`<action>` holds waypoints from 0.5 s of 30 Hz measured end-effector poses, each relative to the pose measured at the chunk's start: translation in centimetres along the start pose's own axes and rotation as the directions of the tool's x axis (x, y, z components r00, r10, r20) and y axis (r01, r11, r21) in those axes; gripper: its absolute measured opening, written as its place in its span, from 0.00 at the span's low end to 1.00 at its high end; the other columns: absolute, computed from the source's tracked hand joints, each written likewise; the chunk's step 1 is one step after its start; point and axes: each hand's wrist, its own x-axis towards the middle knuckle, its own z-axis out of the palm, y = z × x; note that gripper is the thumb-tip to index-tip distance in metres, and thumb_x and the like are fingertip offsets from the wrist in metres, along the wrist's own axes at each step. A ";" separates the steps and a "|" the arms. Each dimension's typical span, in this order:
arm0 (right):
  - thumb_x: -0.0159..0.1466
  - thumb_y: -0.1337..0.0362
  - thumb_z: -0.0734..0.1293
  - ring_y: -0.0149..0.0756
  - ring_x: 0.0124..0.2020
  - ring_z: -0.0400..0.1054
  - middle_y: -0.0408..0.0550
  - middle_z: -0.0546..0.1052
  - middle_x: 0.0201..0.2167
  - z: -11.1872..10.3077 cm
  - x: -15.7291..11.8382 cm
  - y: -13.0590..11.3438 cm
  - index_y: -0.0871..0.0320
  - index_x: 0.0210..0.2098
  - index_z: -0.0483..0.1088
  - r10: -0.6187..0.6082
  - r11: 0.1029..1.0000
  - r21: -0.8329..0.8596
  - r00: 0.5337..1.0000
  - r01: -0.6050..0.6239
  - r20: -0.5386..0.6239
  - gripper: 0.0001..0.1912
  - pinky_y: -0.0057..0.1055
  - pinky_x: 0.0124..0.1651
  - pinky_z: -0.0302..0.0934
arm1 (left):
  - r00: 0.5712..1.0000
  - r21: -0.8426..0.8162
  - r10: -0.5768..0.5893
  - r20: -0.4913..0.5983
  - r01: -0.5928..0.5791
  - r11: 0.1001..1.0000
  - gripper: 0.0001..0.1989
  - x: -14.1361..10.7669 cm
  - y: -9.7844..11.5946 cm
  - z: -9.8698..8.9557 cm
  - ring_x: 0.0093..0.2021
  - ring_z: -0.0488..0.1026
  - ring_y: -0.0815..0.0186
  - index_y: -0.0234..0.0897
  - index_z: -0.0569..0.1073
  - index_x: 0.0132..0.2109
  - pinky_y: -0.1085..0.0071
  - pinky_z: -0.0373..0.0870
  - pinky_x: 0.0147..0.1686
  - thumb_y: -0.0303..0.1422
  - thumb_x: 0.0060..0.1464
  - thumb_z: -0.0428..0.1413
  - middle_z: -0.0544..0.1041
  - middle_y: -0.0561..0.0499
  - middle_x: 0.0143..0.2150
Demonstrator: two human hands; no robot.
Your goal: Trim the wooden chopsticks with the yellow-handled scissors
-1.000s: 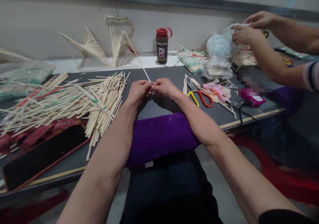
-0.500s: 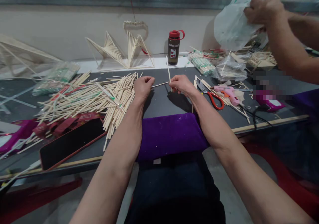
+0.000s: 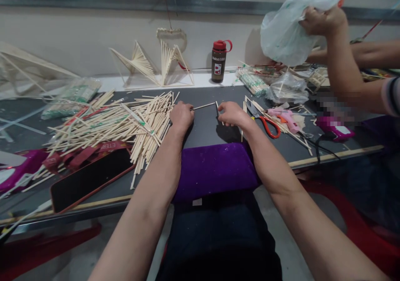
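My left hand (image 3: 182,116) is closed on a thin wooden stick (image 3: 203,106), which points right across the dark tabletop. At its far end this stick meets a second stick (image 3: 216,106), and the two form a corner. The fingers of my right hand (image 3: 233,113) are curled round the second stick, partly hiding it. Beside my left hand lies a large loose pile of wooden sticks (image 3: 112,120). Scissors with red-orange handles (image 3: 269,127) lie just right of my right hand. A purple cloth-covered pad (image 3: 217,166) sits below my wrists at the table edge.
A phone (image 3: 92,181) lies at front left. A brown bottle (image 3: 218,62) and stick frames (image 3: 136,64) stand against the wall. On the right are a pink glue gun (image 3: 289,120) and stick packs (image 3: 254,81). A co-worker's hand (image 3: 325,21) holds up a plastic bag (image 3: 286,33).
The stick at my right hand has tipped down from nearly upright to low over the table. My right hand has moved slightly right and down. The co-worker's bag has shifted left.
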 end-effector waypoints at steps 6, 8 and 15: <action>0.52 0.73 0.65 0.36 0.22 0.72 0.51 0.78 0.22 0.9 -0.1 -0.1 0.65 0.51 0.73 -0.074 0.984 -0.160 0.997 0.077 0.022 0.26 0.25 0.24 0.58 | 0.999 0.041 0.044 0.020 -0.045 0.998 0.19 0.0 0.3 -0.1 0.51 0.72 0.48 0.40 0.80 0.50 0.57 0.70 0.46 0.35 0.59 0.49 0.75 0.37 0.52; 0.52 0.73 0.65 0.36 0.25 0.74 0.53 0.79 0.25 1.0 -0.1 -0.2 0.65 0.53 0.72 -0.084 0.966 -0.243 0.996 0.090 0.034 0.27 0.25 0.26 0.57 | 0.998 0.062 0.062 0.024 -0.063 0.996 0.19 0.0 0.4 -0.1 0.52 0.72 0.49 0.39 0.80 0.51 0.57 0.71 0.46 0.35 0.59 0.48 0.75 0.37 0.52; 0.55 0.73 0.65 0.40 0.34 0.76 0.55 0.81 0.31 0.8 0.0 -0.2 0.64 0.53 0.73 -0.052 0.941 -0.333 0.997 0.068 0.057 0.25 0.26 0.32 0.60 | 0.989 0.097 0.135 0.055 -0.140 0.985 0.20 0.8 0.3 0.4 0.54 0.71 0.51 0.35 0.79 0.52 0.59 0.69 0.50 0.34 0.60 0.47 0.75 0.38 0.53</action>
